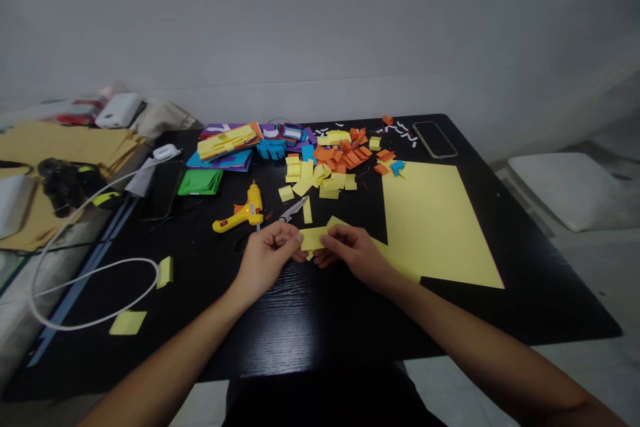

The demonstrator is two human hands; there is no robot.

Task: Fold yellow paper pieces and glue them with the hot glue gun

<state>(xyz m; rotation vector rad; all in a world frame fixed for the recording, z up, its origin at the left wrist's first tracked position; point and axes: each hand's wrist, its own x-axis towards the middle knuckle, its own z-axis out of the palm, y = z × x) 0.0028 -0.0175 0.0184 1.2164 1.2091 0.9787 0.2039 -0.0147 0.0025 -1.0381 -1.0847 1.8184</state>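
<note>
Between my two hands a small piece of yellow paper (313,238) is held up near the middle of the table. My left hand (270,253) pinches its left end, thumb on top. On its right end, the thumb and fingers of my right hand (353,250) are closed. Just beyond my left hand lies a pair of scissors (294,209), its handles hidden by the hand. A yellow glue gun (245,211) rests to the left of the scissors. Several yellow paper pieces (320,177) are heaped past my hands, beside folded orange pieces (345,153).
A large yellow sheet (440,220) covers part of the table's right side, with a phone (434,139) behind it. Folded green paper (200,181) and a yellow stack (227,140) lie at the back left. A white cable (95,270) loops across the left edge.
</note>
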